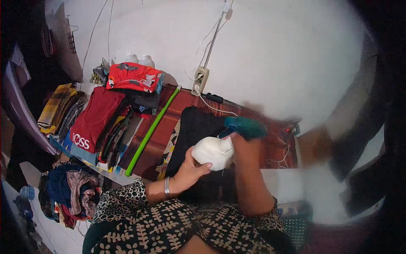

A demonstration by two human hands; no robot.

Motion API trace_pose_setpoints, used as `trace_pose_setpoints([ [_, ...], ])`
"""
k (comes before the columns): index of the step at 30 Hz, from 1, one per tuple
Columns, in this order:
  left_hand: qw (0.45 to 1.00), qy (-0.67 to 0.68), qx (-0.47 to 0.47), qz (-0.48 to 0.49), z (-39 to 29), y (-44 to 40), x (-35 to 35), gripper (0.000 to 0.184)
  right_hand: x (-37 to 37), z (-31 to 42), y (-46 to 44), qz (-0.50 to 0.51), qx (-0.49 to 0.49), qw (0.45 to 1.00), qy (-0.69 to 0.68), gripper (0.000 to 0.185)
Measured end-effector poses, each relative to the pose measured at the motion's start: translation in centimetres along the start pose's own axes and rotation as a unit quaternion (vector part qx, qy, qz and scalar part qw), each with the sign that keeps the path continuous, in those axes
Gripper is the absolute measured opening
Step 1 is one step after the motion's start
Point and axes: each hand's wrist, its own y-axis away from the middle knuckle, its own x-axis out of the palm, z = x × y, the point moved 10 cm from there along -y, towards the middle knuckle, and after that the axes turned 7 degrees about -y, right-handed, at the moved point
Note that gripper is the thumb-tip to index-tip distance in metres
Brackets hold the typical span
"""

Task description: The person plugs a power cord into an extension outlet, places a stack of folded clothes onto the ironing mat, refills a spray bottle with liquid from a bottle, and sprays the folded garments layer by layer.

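My left hand (193, 171), with metal bangles at the wrist, is closed round a rounded white plastic bottle (211, 153) held above a dark cloth (194, 125). My right hand (240, 143) is at the bottle's right side, just below a blurred teal object (245, 127) that looks like a clothes iron. Its fingers are smeared and partly hidden, so I cannot see what they grip. The dark cloth lies spread over a reddish-brown checked blanket (177, 108), under both hands.
A green stick (154, 129) lies across the blanket. Folded clothes, with a maroon shirt (97, 116) and a red garment (133, 77), are stacked at left. A power strip (200, 80) with a white cord stands by the wall. More clothes (69, 188) are heaped lower left.
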Motion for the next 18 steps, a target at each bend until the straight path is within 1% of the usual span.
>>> trace_pose_setpoints([
  [1, 0.998, -0.061, 0.017, 0.001, 0.5, -0.3, -0.4, 0.07, 0.0, -0.6, -0.5, 0.003, 0.007, 1.0, -0.016, 0.015],
  [2, 0.998, -0.061, 0.019, 0.001, 0.6, -0.3, -0.6, 0.07, -0.4, -0.4, -0.9, 0.003, 0.004, 1.0, -0.016, 0.015],
  [3, 0.998, 0.05, -0.019, 0.025, 1.2, -0.2, -0.3, 0.071, -0.3, -0.4, -1.1, 0.02, 0.036, 0.999, -0.008, 0.017],
  [4, 0.984, 0.16, -0.057, 0.048, 1.6, -0.1, 0.2, 0.072, -0.3, -0.7, -1.3, 0.038, 0.067, 0.997, 0.0, 0.019],
  [5, 0.985, 0.158, -0.057, 0.047, 1.3, -0.4, -0.2, 0.072, -0.8, -0.8, -1.6, 0.039, 0.068, 0.997, -0.002, 0.019],
  [6, 0.94, 0.281, -0.156, 0.112, 2.1, -0.1, 1.1, 0.069, -0.4, -1.0, -1.7, 0.084, 0.074, 0.994, -0.009, 0.022],
  [7, 0.865, 0.397, -0.251, 0.174, 2.6, 1.1, 2.9, 0.068, -0.2, -1.6, -1.5, 0.106, 0.079, 0.991, -0.011, 0.023],
  [8, 0.864, 0.4, -0.252, 0.173, 4.7, 0.9, 2.6, 0.068, 0.0, -2.3, -1.3, 0.129, 0.084, 0.988, -0.013, 0.024],
  [9, 0.736, 0.485, -0.313, 0.352, 6.6, 3.0, 5.5, 0.071, 0.5, -3.4, -1.0, 0.163, 0.086, 0.981, -0.058, 0.014],
  [10, 0.567, 0.54, -0.354, 0.512, 4.3, 6.0, 6.9, 0.074, 1.0, -3.3, -0.9, 0.179, 0.085, 0.977, -0.082, 0.01],
  [11, 0.533, 0.552, -0.337, 0.546, 3.6, 6.3, 6.8, 0.074, 1.6, -3.1, -0.8, 0.196, 0.083, 0.971, -0.106, 0.008],
  [12, 0.498, 0.562, -0.318, 0.578, 1.4, 6.7, 6.8, 0.075, 2.6, -2.0, -0.2, 0.203, 0.101, 0.957, -0.183, 0.005],
  [13, 0.697, 0.441, -0.259, 0.503, 3.6, 5.2, 6.4, 0.075, 3.1, -1.3, 0.3, 0.207, 0.119, 0.936, -0.258, 0.006],
  [14, 0.851, 0.292, -0.184, 0.396, 4.8, 3.3, 4.9, 0.077, 3.0, -1.1, 0.2, 0.204, 0.119, 0.937, -0.258, 0.006],
  [15, 0.883, 0.295, -0.127, 0.343, 2.0, 2.8, 4.4, 0.083, 2.1, -1.0, -0.4, 0.16, 0.1, 0.959, -0.21, 0.009],
  [16, 0.882, 0.296, -0.129, 0.344, 1.6, 2.6, 4.6, 0.083, 1.1, -1.0, -0.8, 0.116, 0.08, 0.977, -0.161, 0.012],
  [17, 0.953, 0.176, -0.063, 0.238, 1.4, 0.8, 2.6, 0.085, 1.1, -1.3, -0.6, 0.116, 0.081, 0.977, -0.16, 0.012],
  [18, 0.991, 0.048, 0.006, 0.122, 0.2, -0.5, 0.3, 0.088, 0.1, -1.1, -0.7, 0.081, 0.032, 0.986, -0.142, 0.013],
])
